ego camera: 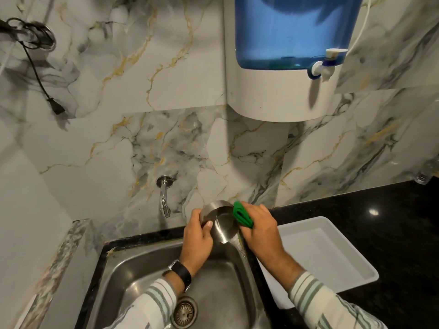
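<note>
Steel bowl (222, 224) hangs in the air above the far right corner of the sink (133, 276), tipped so that its open mouth faces the person and its shiny inside shows. The left hand (198, 236) grips it on the bowl's 9 o'clock side. The thumb (209, 225) hooks over the rim onto the inner wall, while the other fingers wrap round the outside, mostly hidden behind the metal. The right hand (259, 226) comes in from the bowl's 3 o'clock with its fingers curled round a folded green scrub pad (241, 213), and the pad touches the rim at about 2 o'clock. A dark wristwatch (180, 273) sits on the left wrist, and both forearms wear striped sleeves (308, 290).

Seen from the bowl, the wall tap (164, 198) juts out at 9 o'clock, near the left hand but apart from it. The drain strainer (184, 312) lies at 7 o'clock in the sink floor. A white tray (320, 252) rests on the black counter (380, 222) at 4 o'clock, just beside the sink's right edge. A wall-mounted water purifier (292, 55) with a blue tank hangs at 1 o'clock, with its white spout (320, 68) at its lower right. A black cable with a plug (55, 108) dangles at 10 o'clock, high on the marble-patterned wall (118, 150).
</note>
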